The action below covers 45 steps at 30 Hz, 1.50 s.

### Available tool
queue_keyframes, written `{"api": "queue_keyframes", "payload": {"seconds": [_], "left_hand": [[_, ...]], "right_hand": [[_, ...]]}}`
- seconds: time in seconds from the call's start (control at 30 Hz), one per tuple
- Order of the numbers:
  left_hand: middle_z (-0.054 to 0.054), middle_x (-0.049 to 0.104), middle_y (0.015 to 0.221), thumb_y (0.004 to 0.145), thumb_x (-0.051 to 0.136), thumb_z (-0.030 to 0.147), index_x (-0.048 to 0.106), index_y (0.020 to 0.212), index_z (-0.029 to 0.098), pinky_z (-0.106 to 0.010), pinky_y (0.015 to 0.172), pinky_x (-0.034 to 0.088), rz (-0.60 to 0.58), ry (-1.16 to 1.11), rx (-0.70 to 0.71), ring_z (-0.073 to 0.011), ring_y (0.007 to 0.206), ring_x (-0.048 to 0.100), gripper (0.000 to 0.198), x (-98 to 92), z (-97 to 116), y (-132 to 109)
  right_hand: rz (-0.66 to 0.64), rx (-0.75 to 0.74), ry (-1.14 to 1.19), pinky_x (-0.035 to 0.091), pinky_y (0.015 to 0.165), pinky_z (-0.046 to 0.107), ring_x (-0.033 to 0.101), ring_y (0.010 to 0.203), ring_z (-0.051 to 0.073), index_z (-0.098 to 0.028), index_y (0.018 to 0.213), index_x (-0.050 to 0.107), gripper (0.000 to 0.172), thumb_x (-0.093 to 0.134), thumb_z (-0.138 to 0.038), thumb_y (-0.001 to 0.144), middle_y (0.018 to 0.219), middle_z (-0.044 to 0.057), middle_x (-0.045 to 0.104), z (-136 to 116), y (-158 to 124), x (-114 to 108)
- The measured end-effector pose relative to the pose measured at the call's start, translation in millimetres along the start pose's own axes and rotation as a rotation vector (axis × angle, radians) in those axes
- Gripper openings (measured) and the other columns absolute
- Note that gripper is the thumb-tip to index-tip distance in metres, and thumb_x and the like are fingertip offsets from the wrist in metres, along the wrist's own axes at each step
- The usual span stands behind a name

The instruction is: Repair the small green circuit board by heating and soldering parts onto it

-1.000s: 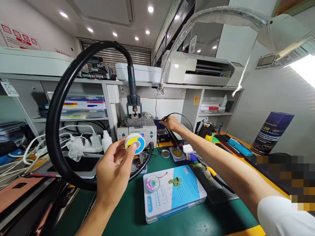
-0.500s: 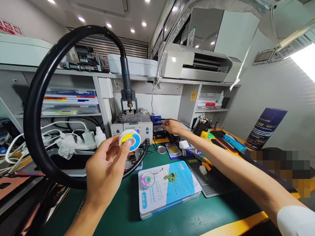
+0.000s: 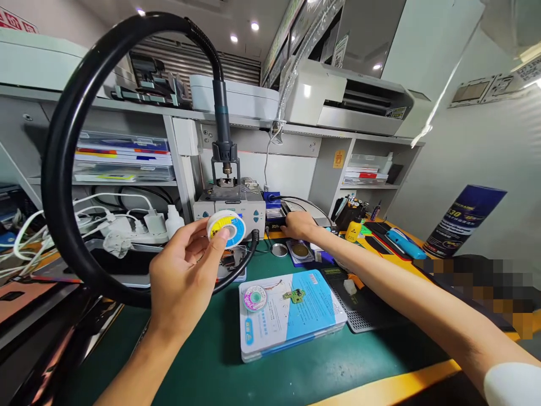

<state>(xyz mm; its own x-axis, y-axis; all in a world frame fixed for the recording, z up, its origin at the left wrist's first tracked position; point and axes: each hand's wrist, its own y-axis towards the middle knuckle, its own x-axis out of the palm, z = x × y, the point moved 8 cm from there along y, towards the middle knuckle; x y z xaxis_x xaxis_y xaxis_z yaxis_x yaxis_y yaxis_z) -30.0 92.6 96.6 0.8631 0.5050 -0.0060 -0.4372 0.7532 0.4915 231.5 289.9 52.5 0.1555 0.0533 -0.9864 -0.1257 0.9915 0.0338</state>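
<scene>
My left hand (image 3: pixel 183 270) grips a small white spool (image 3: pixel 235 232) with a yellow and blue label, the thumb pressed on its face. What is wound on it I cannot tell. My right hand (image 3: pixel 301 226) reaches far forward, beside a small soldering station (image 3: pixel 275 221) with a lit display. Its fingers are curled and mostly turned from view, hiding whatever they touch. Between my arms lies a flat blue and white box (image 3: pixel 296 332). On top are a green circuit board (image 3: pixel 297 296) and a spool with a pink label (image 3: pixel 255 298).
A thick black hose (image 3: pixel 57 163) loops on the left, up to a hot air handpiece (image 3: pixel 222 127) on its station (image 3: pixel 249 208). White cables crowd the left. A yellow bottle (image 3: pixel 354 229) and a large spray can (image 3: pixel 462 220) stand on the right.
My right hand has dropped slightly, from the upper part of the soldering station to its lower right side. My left hand still holds the spool. The view has shifted a little.
</scene>
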Motion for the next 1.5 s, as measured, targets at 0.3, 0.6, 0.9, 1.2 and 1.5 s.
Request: {"api": "queue_keyframes", "payload": {"seconds": [0.3,0.6,0.9,1.2,1.5], "left_hand": [[-0.01,0.082,0.111,0.079,0.081,0.056,0.077,0.113,0.021,-0.044,0.096,0.066,-0.009,-0.031,0.023,-0.0316,0.104,0.079,0.05,2.1,-1,1],[-0.009,0.082,0.113,0.082,0.082,0.052,0.077,0.114,0.021,-0.041,0.097,0.066,-0.027,-0.041,0.023,-0.031,0.108,0.079,0.045,0.8,0,0],[-0.008,0.083,0.112,0.082,0.083,0.05,0.078,0.114,0.02,-0.038,0.092,0.067,-0.049,-0.043,0.02,-0.0303,0.106,0.08,0.044,0.4,2,-1],[-0.01,0.082,0.112,0.082,0.081,0.051,0.076,0.115,0.018,-0.041,0.093,0.067,-0.044,-0.051,0.016,-0.033,0.107,0.079,0.047,1.2,1,1],[-0.01,0.081,0.112,0.082,0.08,0.052,0.076,0.116,0.019,-0.042,0.094,0.066,-0.044,-0.055,0.007,-0.033,0.106,0.078,0.048,0.4,-1,2]], "right_hand": [[-0.006,0.021,-0.018,0.061,0.096,0.046,0.071,0.114,0.027,-0.017,0.131,0.068,0.036,0.071,-0.038,0.102,0.135,0.013,0.069,-1,1,1],[0.007,-0.006,-0.045,0.062,0.095,0.048,0.071,0.114,0.027,-0.018,0.134,0.066,0.038,0.07,-0.038,0.102,0.136,0.013,0.068,-6,-3,-2],[-0.01,-0.033,-0.096,0.062,0.095,0.047,0.071,0.114,0.027,-0.017,0.134,0.067,0.038,0.071,-0.037,0.102,0.136,0.013,0.068,-13,-1,2],[-0.008,-0.05,-0.127,0.061,0.095,0.048,0.071,0.114,0.027,-0.017,0.134,0.066,0.039,0.071,-0.038,0.102,0.136,0.013,0.068,-10,-5,0],[-0.005,-0.055,-0.14,0.062,0.095,0.048,0.071,0.114,0.027,-0.016,0.134,0.066,0.039,0.071,-0.037,0.101,0.135,0.014,0.068,-14,-8,-2]]}}
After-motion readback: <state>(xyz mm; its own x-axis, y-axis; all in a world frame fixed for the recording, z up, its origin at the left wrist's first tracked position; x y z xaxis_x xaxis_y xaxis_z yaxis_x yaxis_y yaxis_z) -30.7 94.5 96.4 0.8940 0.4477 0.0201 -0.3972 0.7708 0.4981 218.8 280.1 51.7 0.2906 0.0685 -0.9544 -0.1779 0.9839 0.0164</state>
